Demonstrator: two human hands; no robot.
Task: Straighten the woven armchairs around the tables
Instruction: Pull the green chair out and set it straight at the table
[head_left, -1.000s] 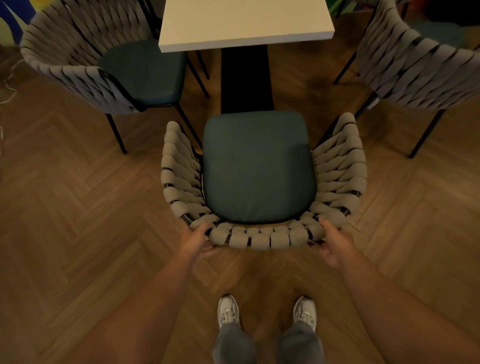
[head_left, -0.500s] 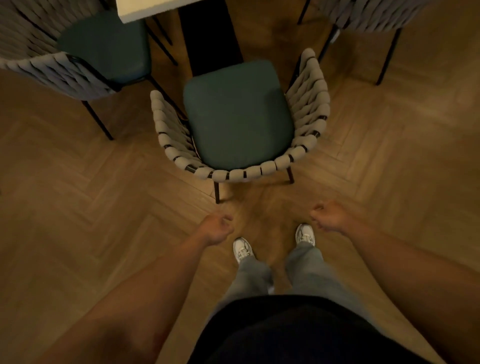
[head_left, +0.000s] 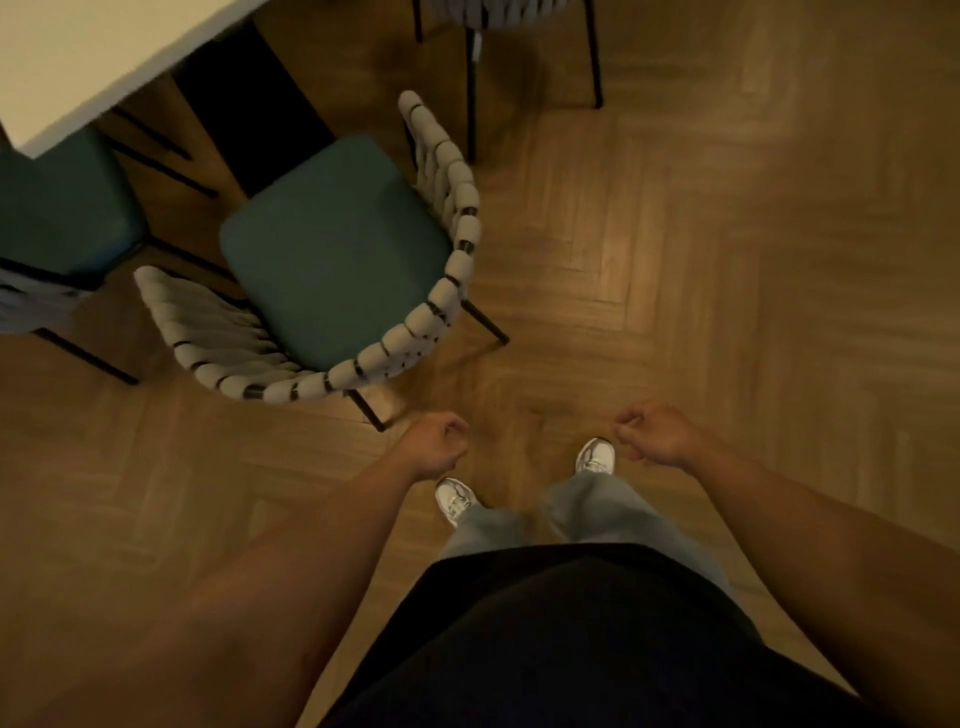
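Head view: woven armchair (head_left: 332, 249) tucked toward the table (head_left: 78, 52), seemingly straightened; hence left hand (head_left: 434, 449) and right hand (head_left: 654, 434) loosely curled, empty, clear of it.

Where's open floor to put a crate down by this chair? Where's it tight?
Open: herringbone wood floor right of the grey woven armchair with green cushion, below the far chair's black legs. Tight: between that armchair, the white tabletop and the teal-seated chair at left.
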